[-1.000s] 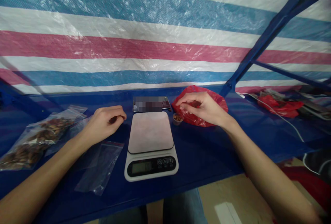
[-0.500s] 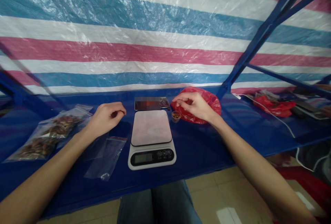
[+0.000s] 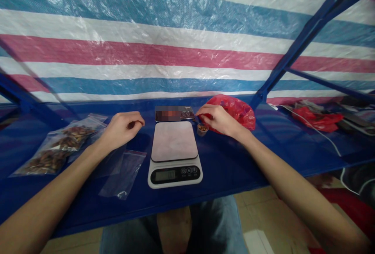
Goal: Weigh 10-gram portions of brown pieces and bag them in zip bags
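Observation:
A white kitchen scale point(image 3: 175, 142) with a flat pale platform lies in front of me, its display lit but blurred. On its left my left hand point(image 3: 124, 127) is loosely curled, thumb against the index finger; anything inside is hidden. To the right, my right hand point(image 3: 216, 117) has bent fingers held apart, above a small clear cup point(image 3: 202, 129) of brown pieces. Behind that hand sits a red plastic bag point(image 3: 238, 109). A phone point(image 3: 187, 112) lies flat behind the scale, its screen partly pixelated.
Clear zip bags of brown, nut-like pieces point(image 3: 48, 162) lie at left. Flat zip bags point(image 3: 124, 176) are near the front edge. Blue metal bars point(image 3: 295, 50) and a striped plastic sheet point(image 3: 164, 50) stand behind. Another red bag point(image 3: 318, 119) and a white cable point(image 3: 319, 136) are at right.
The camera view has shifted slightly, and a brownish shape now shows between my legs. Both hands stay in nearly the same places beside the scale.

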The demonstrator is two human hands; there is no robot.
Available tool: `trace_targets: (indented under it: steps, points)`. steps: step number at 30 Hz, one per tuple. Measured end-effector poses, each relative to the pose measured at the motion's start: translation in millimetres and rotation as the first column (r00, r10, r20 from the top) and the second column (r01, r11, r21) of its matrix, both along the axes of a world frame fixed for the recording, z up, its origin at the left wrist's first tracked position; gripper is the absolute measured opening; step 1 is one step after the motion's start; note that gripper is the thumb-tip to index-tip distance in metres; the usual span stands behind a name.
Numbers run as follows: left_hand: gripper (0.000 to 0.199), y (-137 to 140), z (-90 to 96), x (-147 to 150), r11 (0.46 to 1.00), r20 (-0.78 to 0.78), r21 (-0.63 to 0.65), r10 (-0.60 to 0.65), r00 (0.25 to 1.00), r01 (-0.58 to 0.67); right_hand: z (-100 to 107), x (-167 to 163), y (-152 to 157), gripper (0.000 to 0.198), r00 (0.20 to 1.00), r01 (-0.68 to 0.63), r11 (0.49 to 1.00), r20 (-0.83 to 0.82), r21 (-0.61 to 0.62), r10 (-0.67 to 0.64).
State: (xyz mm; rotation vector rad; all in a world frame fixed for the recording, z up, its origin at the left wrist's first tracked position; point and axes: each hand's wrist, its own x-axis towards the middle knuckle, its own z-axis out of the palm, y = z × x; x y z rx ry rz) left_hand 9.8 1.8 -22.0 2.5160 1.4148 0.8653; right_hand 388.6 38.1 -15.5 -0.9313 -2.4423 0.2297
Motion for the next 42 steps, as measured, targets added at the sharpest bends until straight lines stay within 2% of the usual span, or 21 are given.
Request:
trace_targets:
  steps: [8, 13, 20, 27, 30, 32, 34, 36, 42]
  points:
    - [0.028, 1, -2.7, 0, 1.000, -0.010, -0.009, -0.012, 1.000, 0.012, -12, 1, 8, 0.029, 0.995, -0.088, 0.996, 0.055, 0.019, 0.087]
    - [0.028, 1, -2.2, 0, 1.000, -0.003, -0.008, -0.006, 1.000, 0.006, -14, 2, 14, 0.021, 0.995, -0.071, 0.995, 0.074, 0.071, 0.066]
    - [0.029, 0, -1.4, 2, 0.999, 0.001, 0.000, -0.032, 0.999, 0.032, -17, 2, 18, 0.017, 0.992, -0.093, 0.994, 0.096, 0.052, 0.087]
    - [0.028, 1, -4.4, 3, 0.998, -0.018, -0.001, -0.070, 0.997, 0.070, -22, 1, 23, 0.014, 0.994, -0.105, 0.993, 0.044, 0.059, 0.102]
    - [0.028, 2, -5.0, 1, 0.998, -0.018, -0.002, -0.063, 0.998, 0.063, -15, 0, 19, 0.017, 0.997, -0.070, 0.995, -0.015, 0.074, 0.071]
    - [0.028, 2, -5.1, 0, 0.998, -0.016, -0.002, -0.059, 0.998, 0.059, -5, -1, 11, 0.017, 0.993, -0.030, 0.997, -0.112, 0.074, 0.038]
    - [0.028, 2, -5.1, -2, 0.999, -0.017, -0.002, -0.053, 0.998, 0.053, 6, 0, 2, 0.014, 0.975, -0.016, 0.999, -0.221, 0.030, 0.022]
    - [0.028, 2, -5.3, -4, 0.999, -0.019, 0.004, -0.049, 0.999, 0.049, 16, 1, -6, 0.010, 0.957, -0.054, 0.997, -0.287, -0.055, 0.036]
    - [0.028, 3, -7.3, -9, 0.998, -0.022, 0.010, -0.057, 0.998, 0.057, 28, 8, -13, 0.014, 0.941, -0.164, 0.955, -0.330, -0.248, 0.075]
